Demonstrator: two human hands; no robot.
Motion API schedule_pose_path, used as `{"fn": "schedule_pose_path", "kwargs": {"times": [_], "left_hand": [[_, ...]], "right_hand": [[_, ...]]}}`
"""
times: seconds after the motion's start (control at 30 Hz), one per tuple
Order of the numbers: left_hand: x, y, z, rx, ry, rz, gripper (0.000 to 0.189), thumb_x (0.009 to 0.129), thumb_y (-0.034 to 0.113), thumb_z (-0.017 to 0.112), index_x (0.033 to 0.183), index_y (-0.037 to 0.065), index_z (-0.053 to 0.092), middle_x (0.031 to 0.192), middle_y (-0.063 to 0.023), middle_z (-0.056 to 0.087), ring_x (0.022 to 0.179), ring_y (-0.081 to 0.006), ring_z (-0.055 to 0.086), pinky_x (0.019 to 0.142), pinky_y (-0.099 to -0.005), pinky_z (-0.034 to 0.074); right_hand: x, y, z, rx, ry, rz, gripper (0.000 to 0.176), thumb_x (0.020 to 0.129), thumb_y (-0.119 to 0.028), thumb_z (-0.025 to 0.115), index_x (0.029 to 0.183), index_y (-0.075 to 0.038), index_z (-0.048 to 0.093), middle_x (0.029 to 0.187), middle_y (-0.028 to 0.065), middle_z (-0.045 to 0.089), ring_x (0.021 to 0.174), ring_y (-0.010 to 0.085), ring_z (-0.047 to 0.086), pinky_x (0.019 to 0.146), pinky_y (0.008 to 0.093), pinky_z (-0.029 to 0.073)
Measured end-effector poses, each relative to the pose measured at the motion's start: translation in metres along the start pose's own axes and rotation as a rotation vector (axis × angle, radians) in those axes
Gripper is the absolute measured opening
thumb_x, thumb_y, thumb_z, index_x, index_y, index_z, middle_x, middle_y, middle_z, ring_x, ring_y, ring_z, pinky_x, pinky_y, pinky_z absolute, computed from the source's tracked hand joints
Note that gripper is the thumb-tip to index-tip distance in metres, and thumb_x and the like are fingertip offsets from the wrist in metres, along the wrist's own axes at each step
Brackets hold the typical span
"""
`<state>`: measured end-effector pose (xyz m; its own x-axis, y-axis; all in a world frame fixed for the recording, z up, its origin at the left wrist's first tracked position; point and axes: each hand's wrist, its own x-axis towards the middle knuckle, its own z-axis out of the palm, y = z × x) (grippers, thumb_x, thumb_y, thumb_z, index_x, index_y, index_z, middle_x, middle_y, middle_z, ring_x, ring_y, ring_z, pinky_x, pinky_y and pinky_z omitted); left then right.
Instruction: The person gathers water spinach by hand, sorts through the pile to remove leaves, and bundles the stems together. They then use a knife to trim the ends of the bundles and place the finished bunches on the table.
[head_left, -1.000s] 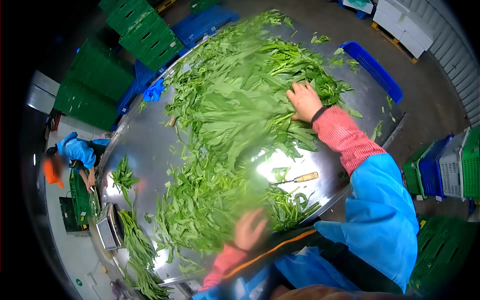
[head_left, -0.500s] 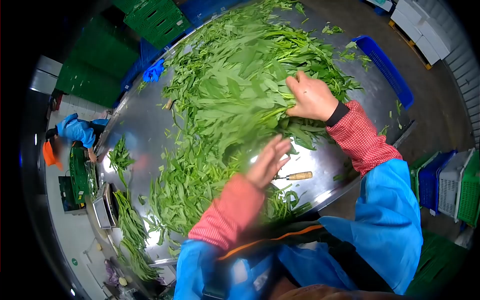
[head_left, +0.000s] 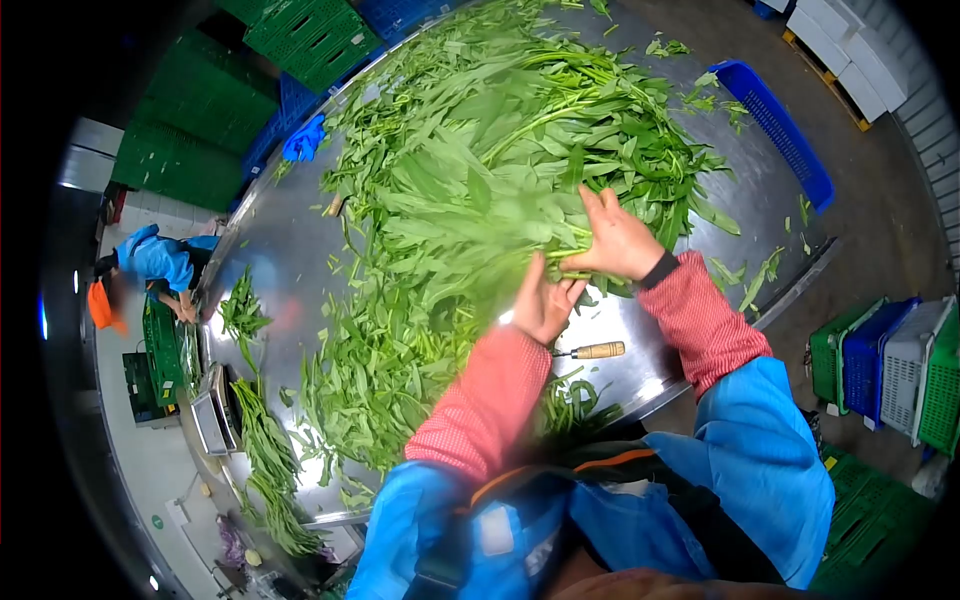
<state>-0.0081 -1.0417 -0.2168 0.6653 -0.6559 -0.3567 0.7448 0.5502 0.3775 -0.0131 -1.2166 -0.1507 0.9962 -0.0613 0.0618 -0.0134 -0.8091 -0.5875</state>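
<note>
My right hand (head_left: pixel 622 242) grips a bunch of long-leaved greens (head_left: pixel 470 235) by its stems, with the leaves fanning out to the left. Just below, my left hand (head_left: pixel 546 306) has its palm turned up and its fingers apart, fingertips right at the stems. Behind the bunch a large heap of the same greens (head_left: pixel 560 85) spreads over the metal table (head_left: pixel 275 255). A tool with a wooden handle (head_left: pixel 600 350) lies to the right of my left hand, its working end partly covered by greens.
A blue crate (head_left: pixel 775 130) stands at the table's right edge. Blue gloves (head_left: pixel 304 138) and a scale (head_left: pixel 212 412) lie left, near more bunches (head_left: pixel 268 460). A person in blue (head_left: pixel 158 258) works beyond the table. Stacked crates (head_left: pixel 885 365) stand at right.
My left hand has moved up and right to the stems, its palm turning upward. My right hand has come slightly lower with the bunch.
</note>
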Motion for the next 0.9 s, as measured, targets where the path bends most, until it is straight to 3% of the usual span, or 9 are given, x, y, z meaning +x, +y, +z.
{"fn": "schedule_pose_path", "kwargs": {"times": [0.03,0.13,0.17,0.27,0.37,0.47,0.5,0.77,0.9], "left_hand": [[0.004,0.001,0.001,-0.002,0.015,-0.009,0.071,0.089,0.053,0.055,0.137,0.005,0.036,0.136,-0.0137,0.046,0.128,-0.0285,0.042,0.111,-0.0418,0.030],[0.001,0.004,0.004,0.009,-0.006,-0.032,0.073,0.089,0.059,0.050,0.140,0.008,0.034,0.139,-0.0151,0.044,0.129,-0.0311,0.041,0.111,-0.0440,0.029],[-0.002,0.006,0.000,-0.006,-0.066,-0.059,0.076,0.089,0.060,0.050,0.141,0.008,0.033,0.141,-0.0153,0.042,0.130,-0.0320,0.040,0.112,-0.0449,0.028],[-0.023,0.009,-0.005,-0.053,-0.123,-0.070,0.090,0.083,0.068,0.050,0.147,0.010,0.024,0.149,-0.0150,0.033,0.135,-0.0349,0.033,0.115,-0.0492,0.020],[-0.054,0.018,0.009,-0.046,-0.109,0.018,0.094,0.080,0.070,0.053,0.148,0.011,0.025,0.150,-0.0136,0.033,0.137,-0.0333,0.030,0.115,-0.0516,0.019],[-0.082,0.026,0.001,-0.074,-0.038,0.062,0.092,0.079,0.069,0.054,0.147,0.011,0.029,0.151,-0.0118,0.032,0.138,-0.0319,0.030,0.114,-0.0511,0.020],[-0.094,0.028,0.010,-0.041,0.027,0.106,0.090,0.080,0.067,0.054,0.146,0.012,0.030,0.151,-0.0100,0.032,0.137,-0.0309,0.031,0.114,-0.0500,0.021],[-0.174,0.040,-0.013,-0.024,0.001,0.151,0.088,0.083,0.066,0.052,0.147,0.009,0.029,0.152,-0.0075,0.031,0.138,-0.0280,0.030,0.115,-0.0469,0.020],[-0.226,0.058,-0.006,0.116,-0.024,0.300,0.088,0.084,0.065,0.053,0.148,0.012,0.025,0.154,-0.0065,0.026,0.139,-0.0279,0.027,0.115,-0.0470,0.020]], "right_hand": [[0.004,0.003,-0.002,0.025,-0.072,0.026,0.093,0.060,-0.047,0.081,0.131,0.000,0.045,0.104,0.0215,0.049,0.091,0.0386,0.060,0.080,0.0448,0.050],[-0.007,-0.017,-0.007,-0.141,-0.055,-0.036,0.077,0.058,-0.047,0.081,0.115,-0.002,0.057,0.099,0.0196,0.051,0.088,0.0373,0.059,0.076,0.0445,0.049],[-0.015,-0.024,-0.004,-0.262,0.105,-0.123,0.066,0.055,-0.047,0.082,0.102,-0.005,0.063,0.095,0.0169,0.052,0.089,0.0339,0.056,0.076,0.0436,0.047],[-0.040,-0.058,-0.008,-0.307,0.203,-0.170,0.070,0.057,-0.050,0.080,0.109,-0.007,0.060,0.099,0.0173,0.052,0.096,0.0328,0.052,0.081,0.0441,0.042],[-0.061,-0.085,0.010,-0.273,0.058,-0.050,0.088,0.062,-0.052,0.078,0.125,0.001,0.047,0.101,0.0202,0.051,0.089,0.0342,0.055,0.078,0.0426,0.045],[-0.081,-0.115,0.023,-0.229,0.006,-0.008,0.093,0.062,-0.049,0.079,0.128,0.006,0.042,0.096,0.0182,0.052,0.083,0.0300,0.059,0.072,0.0355,0.049],[-0.088,-0.124,0.026,-0.266,0.043,-0.042,0.093,0.062,-0.045,0.079,0.128,0.008,0.041,0.092,0.0165,0.053,0.081,0.0280,0.059,0.070,0.0331,0.049],[-0.130,-0.180,0.062,-0.343,0.101,-0.233,0.091,0.063,-0.039,0.079,0.130,0.008,0.040,0.092,0.0149,0.053,0.077,0.0251,0.058,0.068,0.0320,0.048],[-0.137,-0.217,0.054,-0.228,0.012,-0.336,0.092,0.065,-0.034,0.079,0.135,0.006,0.035,0.098,0.0167,0.053,0.080,0.0284,0.058,0.070,0.0364,0.048]]}}
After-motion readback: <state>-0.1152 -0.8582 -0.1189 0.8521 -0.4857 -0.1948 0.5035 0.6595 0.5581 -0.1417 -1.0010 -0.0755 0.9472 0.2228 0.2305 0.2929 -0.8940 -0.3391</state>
